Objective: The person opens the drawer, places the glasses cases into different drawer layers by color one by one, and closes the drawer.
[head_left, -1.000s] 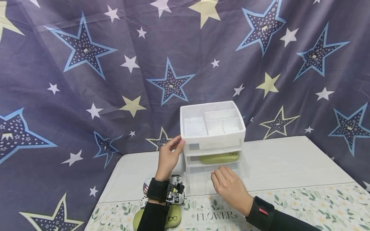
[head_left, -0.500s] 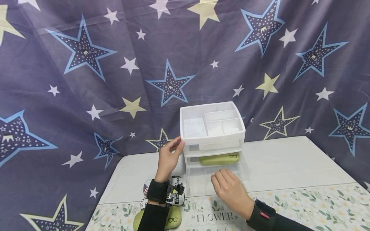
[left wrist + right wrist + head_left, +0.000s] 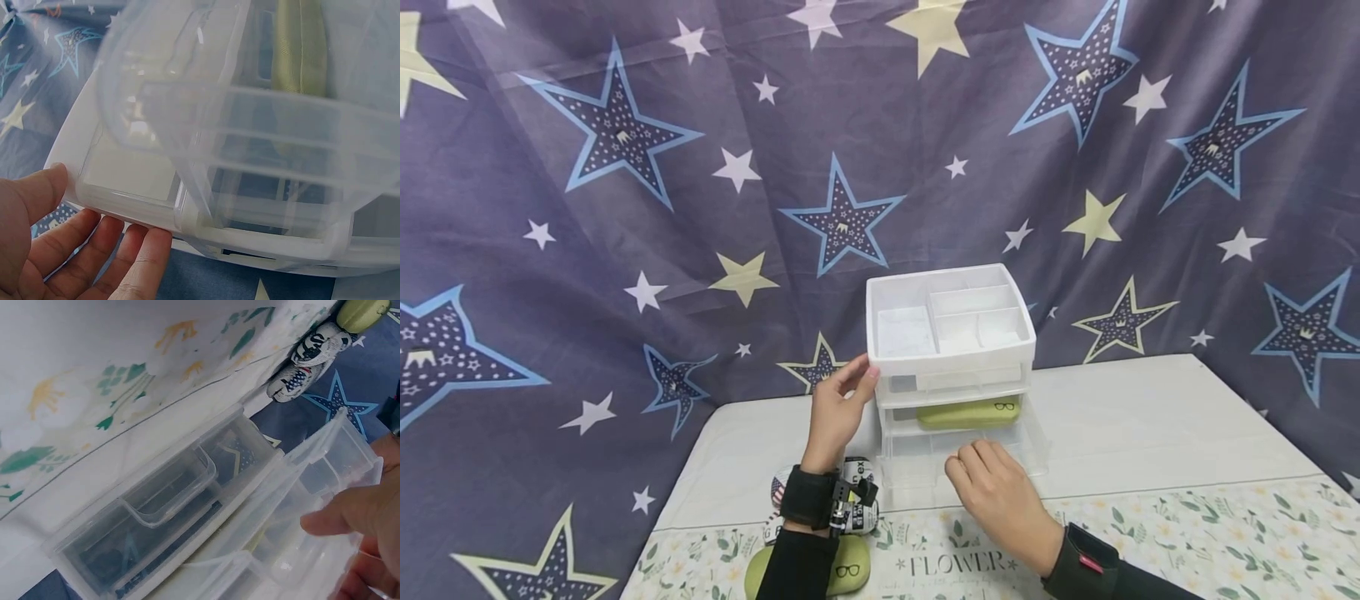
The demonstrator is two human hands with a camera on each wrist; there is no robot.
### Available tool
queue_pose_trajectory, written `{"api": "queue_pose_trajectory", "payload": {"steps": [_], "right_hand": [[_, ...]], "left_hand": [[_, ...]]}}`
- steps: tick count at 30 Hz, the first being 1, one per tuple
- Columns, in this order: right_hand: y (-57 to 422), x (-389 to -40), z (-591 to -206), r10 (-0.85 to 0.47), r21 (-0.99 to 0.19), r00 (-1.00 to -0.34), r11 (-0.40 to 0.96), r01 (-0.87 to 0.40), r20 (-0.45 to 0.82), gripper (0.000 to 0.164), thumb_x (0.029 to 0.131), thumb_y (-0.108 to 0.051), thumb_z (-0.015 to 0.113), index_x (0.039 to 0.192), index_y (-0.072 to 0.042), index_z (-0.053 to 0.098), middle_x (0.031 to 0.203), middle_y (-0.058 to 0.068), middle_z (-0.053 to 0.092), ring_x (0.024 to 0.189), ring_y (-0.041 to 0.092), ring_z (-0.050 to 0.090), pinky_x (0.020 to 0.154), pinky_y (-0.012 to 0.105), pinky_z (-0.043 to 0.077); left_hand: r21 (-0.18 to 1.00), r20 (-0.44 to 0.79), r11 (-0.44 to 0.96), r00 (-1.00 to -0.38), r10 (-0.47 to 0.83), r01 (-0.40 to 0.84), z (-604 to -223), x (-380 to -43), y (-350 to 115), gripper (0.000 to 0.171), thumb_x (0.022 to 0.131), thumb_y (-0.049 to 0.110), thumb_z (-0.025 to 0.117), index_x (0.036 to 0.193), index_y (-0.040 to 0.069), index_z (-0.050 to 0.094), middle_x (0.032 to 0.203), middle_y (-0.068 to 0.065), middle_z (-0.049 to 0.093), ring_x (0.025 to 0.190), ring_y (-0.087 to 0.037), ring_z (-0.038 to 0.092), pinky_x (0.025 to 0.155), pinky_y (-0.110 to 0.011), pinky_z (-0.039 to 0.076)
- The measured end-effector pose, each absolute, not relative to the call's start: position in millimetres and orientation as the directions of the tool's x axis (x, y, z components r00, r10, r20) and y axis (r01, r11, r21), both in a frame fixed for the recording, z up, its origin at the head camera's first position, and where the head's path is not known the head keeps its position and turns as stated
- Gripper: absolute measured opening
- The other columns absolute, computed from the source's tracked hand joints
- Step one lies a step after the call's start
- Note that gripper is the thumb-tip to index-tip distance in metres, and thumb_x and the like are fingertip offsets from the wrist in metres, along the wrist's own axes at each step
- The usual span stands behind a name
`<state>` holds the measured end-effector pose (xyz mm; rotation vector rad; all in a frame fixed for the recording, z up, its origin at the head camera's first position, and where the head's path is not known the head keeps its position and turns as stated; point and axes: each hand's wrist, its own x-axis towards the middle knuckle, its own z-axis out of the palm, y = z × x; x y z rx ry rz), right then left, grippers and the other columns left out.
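A white plastic drawer cabinet (image 3: 951, 358) stands on the table, with divided compartments in its top. My left hand (image 3: 838, 408) grips its upper left front corner, thumb at the front and fingers along the side. Below the top drawer, a clear drawer (image 3: 910, 479) is pulled out toward me. My right hand (image 3: 1000, 500) holds this drawer's front edge with curled fingers; in the right wrist view the thumb (image 3: 331, 519) overlaps the clear plastic. Behind the open drawer's front lies a green glasses case (image 3: 970, 412), also seen through clear plastic in the left wrist view.
Beneath my left forearm lies a second green glasses case (image 3: 850, 567), partly hidden. Rounded black-and-white printed things (image 3: 859, 508) sit just beyond it, beside the cabinet. A floral cloth (image 3: 1195, 533) covers the table's front part. A starry curtain (image 3: 970, 217) hangs close behind.
My right hand has shifted very slightly down and to the left in the head view. The left hand stays on the cabinet corner, and the drawer looks nearly unchanged.
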<state>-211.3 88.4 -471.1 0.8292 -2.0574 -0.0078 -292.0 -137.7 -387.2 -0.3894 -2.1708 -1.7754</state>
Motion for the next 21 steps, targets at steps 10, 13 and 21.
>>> {"api": "queue_pose_trajectory", "payload": {"steps": [10,13,21], "right_hand": [[96,-204,-447,-0.588,0.148,-0.500,0.729,-0.668,0.636,0.034,0.084,-0.028,0.085,0.101,-0.011,0.063,0.094,0.002,0.055,0.084,0.019,0.049,0.073,0.034,0.048],[100,-205,-438,-0.591,0.057,-0.527,0.696,-0.715,0.611,0.029,0.090,-0.031,0.080,0.104,-0.010,0.067,0.097,-0.001,0.058,0.087,0.017,0.052,0.075,0.034,0.050],[123,-211,-417,-0.591,-0.206,-0.628,0.624,-0.754,0.506,0.029,0.099,-0.037,0.070,0.119,-0.016,0.068,0.113,-0.004,0.063,0.104,0.012,0.062,0.084,0.033,0.058]], "left_hand": [[0.897,0.405,0.189,-0.914,0.008,0.399,-388,-290,-140,0.039,0.100,0.016,0.070,0.135,-0.001,0.064,0.128,-0.020,0.068,0.116,-0.033,0.065,0.093,-0.033,0.059],[0.901,0.401,0.183,-0.916,0.004,0.394,-389,-290,-140,0.039,0.100,0.015,0.070,0.134,-0.002,0.064,0.128,-0.020,0.068,0.116,-0.033,0.065,0.092,-0.031,0.059],[0.903,0.397,0.182,-0.918,0.000,0.390,-388,-290,-136,0.038,0.100,0.016,0.070,0.134,-0.001,0.065,0.128,-0.020,0.068,0.116,-0.032,0.065,0.092,-0.030,0.059]]}}
